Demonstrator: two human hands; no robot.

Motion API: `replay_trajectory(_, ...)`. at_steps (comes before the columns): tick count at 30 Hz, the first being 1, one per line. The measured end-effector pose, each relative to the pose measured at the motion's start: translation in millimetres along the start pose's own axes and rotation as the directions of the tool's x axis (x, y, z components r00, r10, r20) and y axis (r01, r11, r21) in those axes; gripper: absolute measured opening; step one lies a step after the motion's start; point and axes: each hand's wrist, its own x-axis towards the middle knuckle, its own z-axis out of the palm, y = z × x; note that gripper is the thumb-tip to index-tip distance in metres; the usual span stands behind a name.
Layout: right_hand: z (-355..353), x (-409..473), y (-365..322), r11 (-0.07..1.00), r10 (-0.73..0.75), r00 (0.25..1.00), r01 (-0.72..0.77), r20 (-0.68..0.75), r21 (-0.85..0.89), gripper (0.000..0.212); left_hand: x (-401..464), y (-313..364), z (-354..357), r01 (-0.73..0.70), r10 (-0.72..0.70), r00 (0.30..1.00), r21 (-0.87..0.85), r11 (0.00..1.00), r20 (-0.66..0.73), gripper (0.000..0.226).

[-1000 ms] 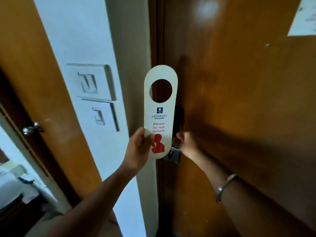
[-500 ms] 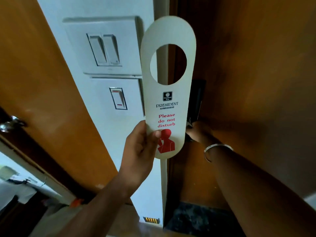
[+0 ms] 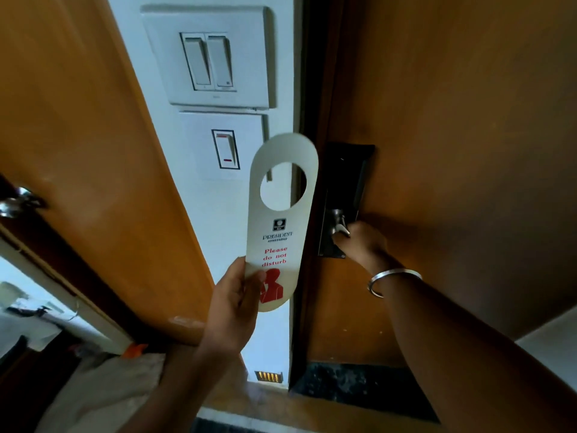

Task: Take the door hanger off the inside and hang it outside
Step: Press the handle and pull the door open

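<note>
A white door hanger (image 3: 278, 232) with a round hole and red "Please do not disturb" print stands upright in front of the white wall strip. My left hand (image 3: 234, 303) pinches its lower end. My right hand (image 3: 363, 242), a silver bangle on its wrist, is closed around the metal door handle (image 3: 339, 225) on a black lock plate (image 3: 345, 185). That plate sits on the brown wooden door (image 3: 452, 135) at the right. The hanger is apart from the handle, just left of the door's edge.
Two white switch plates (image 3: 207, 56) are on the wall strip above the hanger. Another wooden door (image 3: 78, 135) with a metal knob (image 3: 17, 201) stands at the left. A dark floor strip (image 3: 359, 384) lies below the right door.
The hanger has dropped lower and tilted slightly right in my left hand. My right hand stays on the handle, and the lock plate shows more fully now.
</note>
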Motion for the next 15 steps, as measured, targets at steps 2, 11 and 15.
replay_trajectory(2,-0.3,-19.5,5.1,1.000,-0.009,1.000,0.008,0.021,0.019,0.039,-22.0,-10.6,4.3,0.049,-0.049,0.999,-0.001,0.999,-0.006,0.022)
replay_trajectory(11,-10.9,-125.6,33.8,0.994,-0.054,0.996,0.047,0.071,0.103,0.034,-92.6,-18.8,-1.6,0.149,-0.146,0.986,0.032,0.988,-0.083,0.017)
replay_trajectory(15,-15.6,-190.2,43.5,0.998,-0.045,0.996,0.049,-0.078,0.049,0.038,-106.9,-25.7,-7.9,0.145,-0.146,0.989,0.062,0.988,0.023,0.014)
